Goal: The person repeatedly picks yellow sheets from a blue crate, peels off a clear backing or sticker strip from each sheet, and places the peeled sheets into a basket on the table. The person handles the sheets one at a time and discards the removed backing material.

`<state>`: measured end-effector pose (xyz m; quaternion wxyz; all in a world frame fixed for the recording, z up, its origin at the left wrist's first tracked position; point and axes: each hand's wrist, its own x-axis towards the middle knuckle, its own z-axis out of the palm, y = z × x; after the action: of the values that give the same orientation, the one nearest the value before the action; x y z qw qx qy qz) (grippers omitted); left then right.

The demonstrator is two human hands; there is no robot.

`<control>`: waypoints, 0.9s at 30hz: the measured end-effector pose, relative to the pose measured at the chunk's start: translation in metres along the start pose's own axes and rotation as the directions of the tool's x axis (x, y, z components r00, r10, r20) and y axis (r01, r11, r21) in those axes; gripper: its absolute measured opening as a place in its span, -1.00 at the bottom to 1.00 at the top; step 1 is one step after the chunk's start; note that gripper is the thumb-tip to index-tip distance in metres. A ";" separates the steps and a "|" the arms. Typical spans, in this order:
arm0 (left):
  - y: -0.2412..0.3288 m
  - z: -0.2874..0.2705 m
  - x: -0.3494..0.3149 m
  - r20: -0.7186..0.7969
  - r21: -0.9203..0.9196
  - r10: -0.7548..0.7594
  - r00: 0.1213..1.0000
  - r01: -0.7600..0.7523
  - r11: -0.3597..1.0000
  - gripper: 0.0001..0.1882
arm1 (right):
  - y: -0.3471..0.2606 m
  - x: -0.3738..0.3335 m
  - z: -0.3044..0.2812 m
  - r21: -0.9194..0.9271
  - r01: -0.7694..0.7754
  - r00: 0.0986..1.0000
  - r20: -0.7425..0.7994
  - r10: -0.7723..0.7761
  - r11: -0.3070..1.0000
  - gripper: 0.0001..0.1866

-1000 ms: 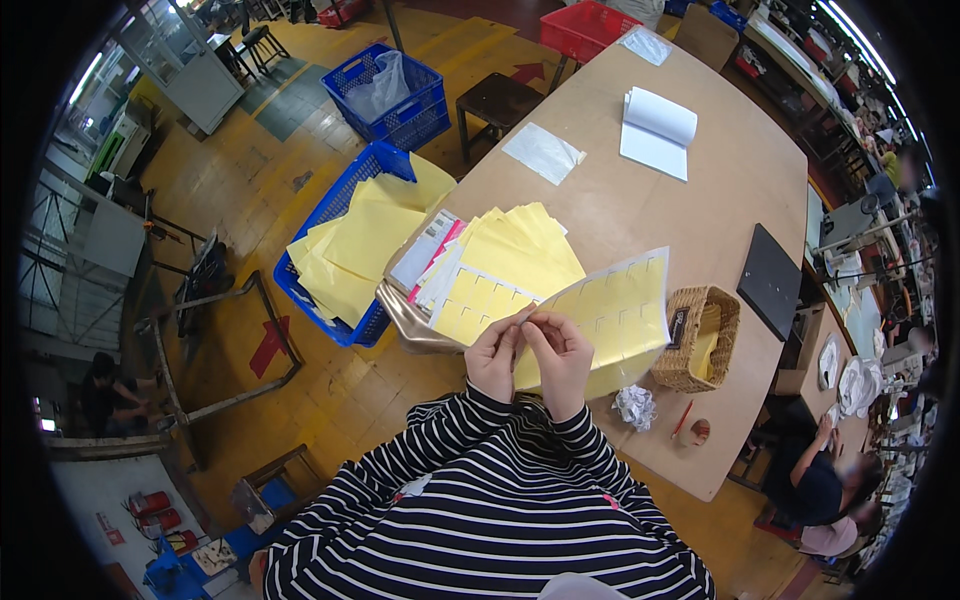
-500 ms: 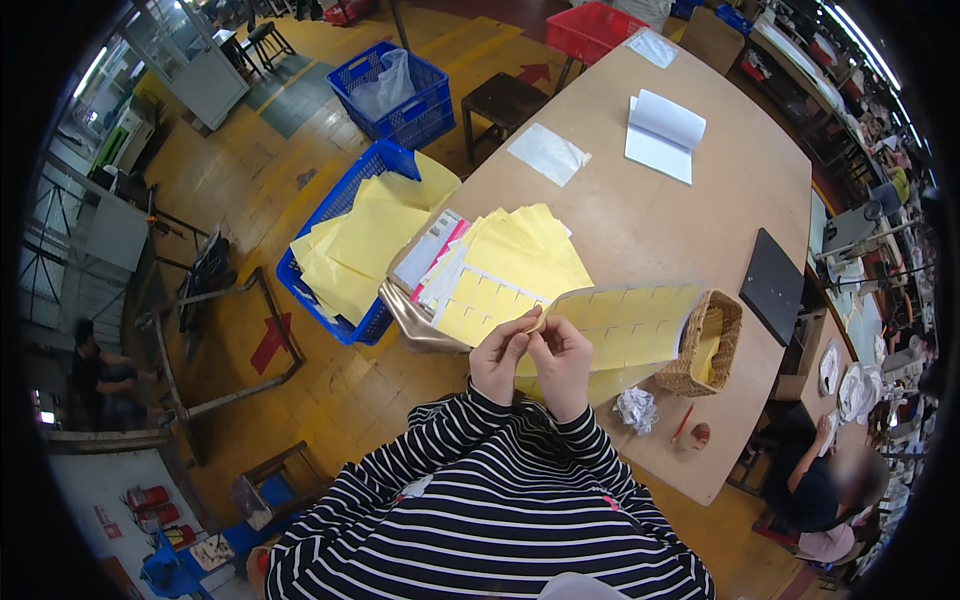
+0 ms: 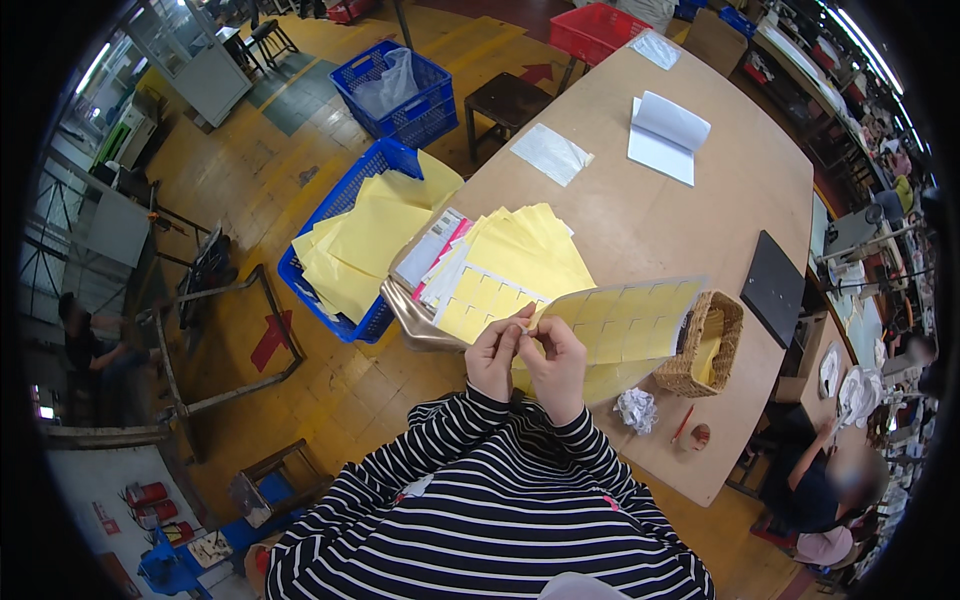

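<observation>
I have the yellow sheet (image 3: 630,322) at the fingertips: its left edge is pinched in the right hand's (image 3: 556,368) fingers, and the rest spreads rightward. The left hand's (image 3: 490,368) fingers are closed, meeting the right's; I can't tell what they grip. I count one raised sheet, though whether the yellow layer beneath is separate is unclear. On the worktop (image 3: 720,215) I count one wicker basket (image 3: 682,378), one paper ball (image 3: 636,410), one red pen (image 3: 682,424) and one open notebook (image 3: 663,140); the overlapping yellow stack (image 3: 525,250) defies counting. Two blue crates (image 3: 418,122) stand beyond. The sheet's far end blocks part of the basket.
</observation>
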<state>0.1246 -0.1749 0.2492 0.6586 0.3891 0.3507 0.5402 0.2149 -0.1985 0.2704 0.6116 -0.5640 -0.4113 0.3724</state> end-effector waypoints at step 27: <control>0.012 -0.012 0.001 0.054 0.240 0.004 0.999 -0.017 0.971 -0.76 | -0.001 0.000 -0.018 0.474 -0.395 0.919 0.211 0.334 0.787 -0.98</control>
<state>0.1090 -0.1709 0.2542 0.6130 0.4818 0.3939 0.4868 0.2311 -0.2051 0.2715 0.6296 -0.4292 -0.2170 0.6102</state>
